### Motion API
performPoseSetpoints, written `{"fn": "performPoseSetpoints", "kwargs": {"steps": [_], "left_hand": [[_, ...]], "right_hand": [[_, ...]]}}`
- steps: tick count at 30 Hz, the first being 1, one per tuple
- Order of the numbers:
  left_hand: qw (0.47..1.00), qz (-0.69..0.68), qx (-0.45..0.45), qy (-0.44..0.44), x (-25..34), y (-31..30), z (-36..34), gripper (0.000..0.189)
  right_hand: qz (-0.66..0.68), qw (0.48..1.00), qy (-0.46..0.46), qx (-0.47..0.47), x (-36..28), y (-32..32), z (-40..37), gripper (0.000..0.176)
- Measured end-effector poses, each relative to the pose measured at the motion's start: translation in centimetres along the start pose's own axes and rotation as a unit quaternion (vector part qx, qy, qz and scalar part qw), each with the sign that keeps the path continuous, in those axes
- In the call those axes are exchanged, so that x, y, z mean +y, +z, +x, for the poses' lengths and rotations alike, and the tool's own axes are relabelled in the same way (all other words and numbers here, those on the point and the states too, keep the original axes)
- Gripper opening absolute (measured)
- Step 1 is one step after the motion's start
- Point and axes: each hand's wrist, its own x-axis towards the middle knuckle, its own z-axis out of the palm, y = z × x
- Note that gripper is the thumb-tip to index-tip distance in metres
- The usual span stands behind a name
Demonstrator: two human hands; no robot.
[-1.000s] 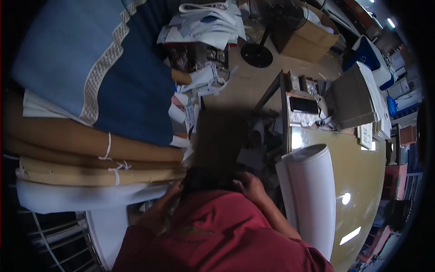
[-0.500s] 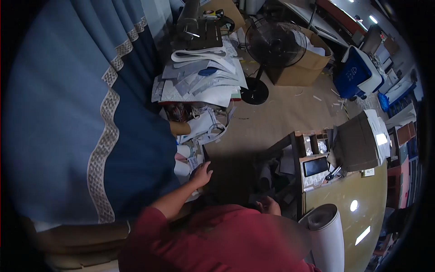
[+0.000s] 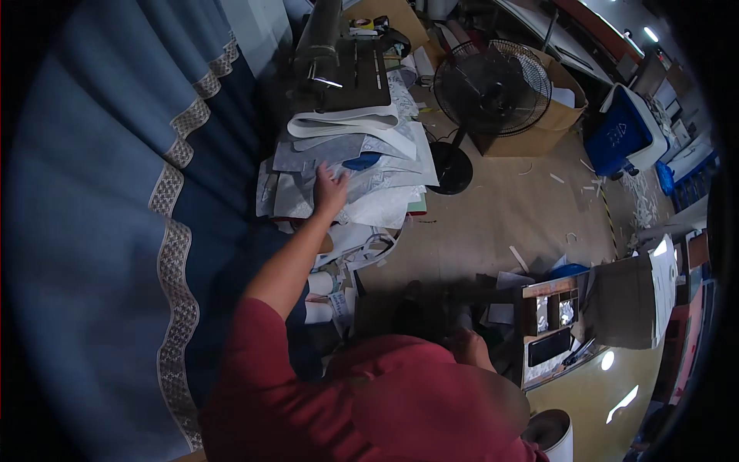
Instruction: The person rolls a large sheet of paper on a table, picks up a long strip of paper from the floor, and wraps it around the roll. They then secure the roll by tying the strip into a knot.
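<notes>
Closest in, the right hand (image 3: 469, 346) hangs low beside the red-shirted torso. It is just left of a small wooden compartment tray (image 3: 550, 304) where a black phone (image 3: 549, 346) lies, and too shadowed to tell whether its fingers are curled or loose. A white paper roll (image 3: 558, 435) stands at the edge of the glossy tan tabletop (image 3: 608, 393), closing off that side.

On the left, a blue pleated curtain with a pale lace band (image 3: 115, 192) walls off the whole side. The only open room is the beige bare floor (image 3: 493, 223) to the right of the outstretched arm.

Further out, the left hand (image 3: 331, 189) rests palm down with fingers spread, gripping nothing, on a stack of grey and white fabric sheets (image 3: 377, 173). It lies near the stack's front left corner, with the fingers pointing away from the person. The sheets lie flat, with their long side running across the view. Their right edges overhang toward the floor.

A dark flat machine (image 3: 346, 73) sits on the far end of the stack. Beyond it to the right, a black round floor fan (image 3: 493, 88) stands just in front of a brown cardboard box (image 3: 558, 115). A blue bin with a white lid (image 3: 620, 131) is farther right.
</notes>
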Motion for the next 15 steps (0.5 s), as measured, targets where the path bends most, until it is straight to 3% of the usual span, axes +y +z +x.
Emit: {"fn": "performPoseSetpoints", "kwargs": {"steps": [3, 6, 7, 10, 12, 13, 15], "left_hand": [[0.998, -0.006, 0.047, -0.052, -0.5, 0.2, 7.0, 0.072], [0.976, -0.003, 0.125, -0.179, -1.9, 0.8, 13.4, 0.084], [0.975, -0.002, 0.127, -0.181, -0.8, 0.9, 14.3, 0.084], [0.946, 0.061, 0.253, -0.195, -1.1, 0.6, 17.8, 0.097], [0.925, 0.028, 0.285, -0.249, -1.6, 0.8, 19.7, 0.094], [0.902, -0.002, 0.310, -0.300, -1.0, 1.1, 20.6, 0.092], [0.927, -0.045, 0.249, -0.277, -7.2, 1.4, 24.3, 0.081]], "right_hand": [[0.044, 0.997, -0.041, 0.046, -0.5, -3.1, 4.6, 0.037], [0.034, 0.995, -0.067, 0.068, -0.3, -6.4, 9.4, 0.036], [0.037, 0.995, -0.067, 0.065, 0.0, -7.3, 10.6, 0.036], [-0.003, 0.996, -0.081, 0.035, 0.0, -10.1, 12.5, 0.035], [-0.055, 0.993, -0.105, 0.024, 0.0, -11.8, 15.0, 0.034], [0.003, 0.996, -0.075, 0.055, 0.6, -11.5, 15.6, 0.031], [0.068, 0.993, -0.027, 0.088, 0.9, -10.8, 16.3, 0.028]]}}
